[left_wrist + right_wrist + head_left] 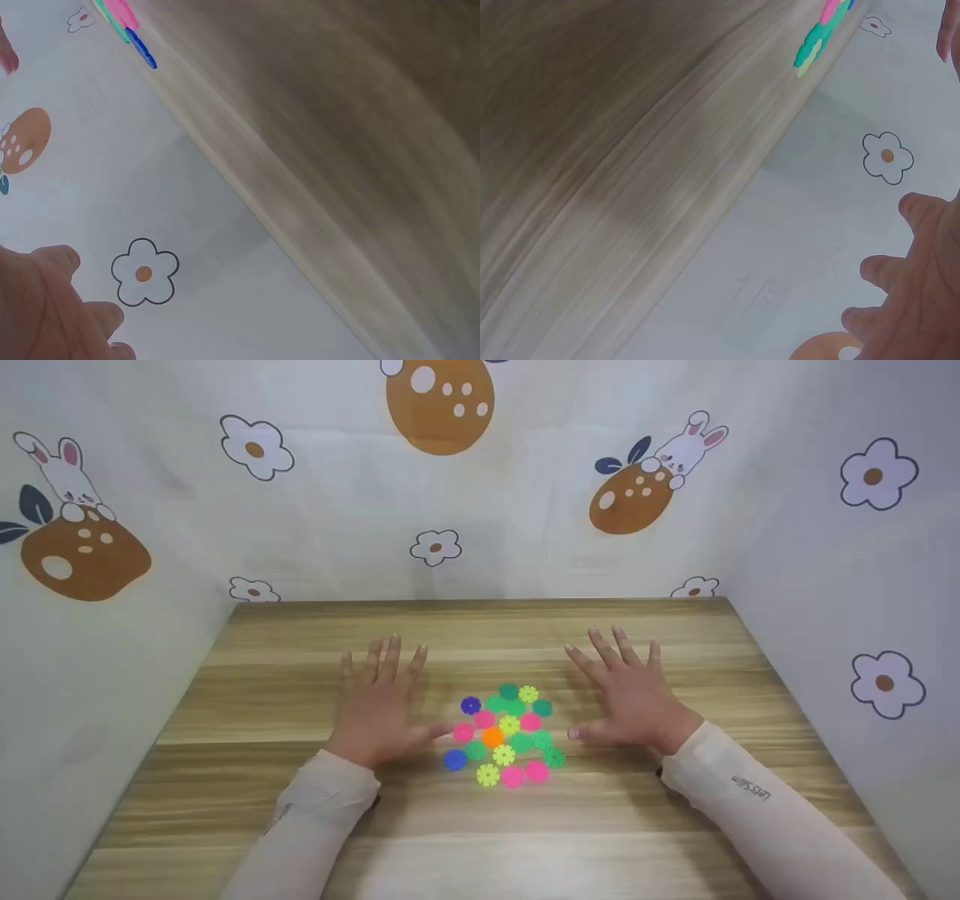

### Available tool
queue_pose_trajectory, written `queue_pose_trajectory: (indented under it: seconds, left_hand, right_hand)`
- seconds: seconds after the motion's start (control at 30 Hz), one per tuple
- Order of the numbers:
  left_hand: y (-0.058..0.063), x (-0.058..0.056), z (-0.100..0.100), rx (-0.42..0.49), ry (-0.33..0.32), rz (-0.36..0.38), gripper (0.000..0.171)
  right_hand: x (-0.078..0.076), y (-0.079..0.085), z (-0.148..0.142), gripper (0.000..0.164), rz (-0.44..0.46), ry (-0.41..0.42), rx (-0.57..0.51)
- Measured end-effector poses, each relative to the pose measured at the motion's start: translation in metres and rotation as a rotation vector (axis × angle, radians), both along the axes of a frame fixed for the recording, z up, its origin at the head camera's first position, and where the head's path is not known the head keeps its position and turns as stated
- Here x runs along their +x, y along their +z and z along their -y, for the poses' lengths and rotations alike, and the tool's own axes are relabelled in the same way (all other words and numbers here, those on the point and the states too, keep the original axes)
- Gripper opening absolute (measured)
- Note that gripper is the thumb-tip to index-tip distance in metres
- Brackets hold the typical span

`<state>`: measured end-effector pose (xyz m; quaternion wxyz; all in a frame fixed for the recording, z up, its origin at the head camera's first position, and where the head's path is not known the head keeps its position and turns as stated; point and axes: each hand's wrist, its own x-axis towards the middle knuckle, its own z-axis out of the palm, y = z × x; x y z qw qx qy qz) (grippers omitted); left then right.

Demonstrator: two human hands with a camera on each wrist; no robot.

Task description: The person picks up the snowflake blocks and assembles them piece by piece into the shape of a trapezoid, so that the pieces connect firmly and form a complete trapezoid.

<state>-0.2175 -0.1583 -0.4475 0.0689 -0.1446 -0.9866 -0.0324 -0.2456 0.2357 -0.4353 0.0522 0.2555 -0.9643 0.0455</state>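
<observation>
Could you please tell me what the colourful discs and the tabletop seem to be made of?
The colourful discs look like plastic, probably smooth, judging by their bright, even colours. The tabletop looks like wood or wood-print laminate with a slight sheen, given its streaky grain and pale glare.

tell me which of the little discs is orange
The orange disc lies near the middle, just right of a pink disc; no other disc shares its colour.

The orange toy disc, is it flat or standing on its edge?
Flat: in the head view, the orange toy disc shows its round face up, among other discs on the wooden table.
</observation>
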Motion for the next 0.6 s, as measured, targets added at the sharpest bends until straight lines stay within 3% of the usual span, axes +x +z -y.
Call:
queue_pose_trajectory:
  seconds: [0.17,0.4,0.6]
  left_hand:
    - [-0.001,0.004,-0.001,0.1,-0.059,0.034,0.118]
    - [-0.004,0.007,-0.007,0.268,-0.177,0.182,0.101]
    - [-0.006,0.013,-0.016,0.354,-0.144,0.324,0.086]
  right_hand:
    - [0.001,-0.002,-0.001,0.119,0.054,0.02,-0.061]
    - [0.0,-0.004,0.002,0.109,0.244,0.097,-0.28]
    - [0.001,-0.009,0.009,0.082,0.425,0.111,-0.391]
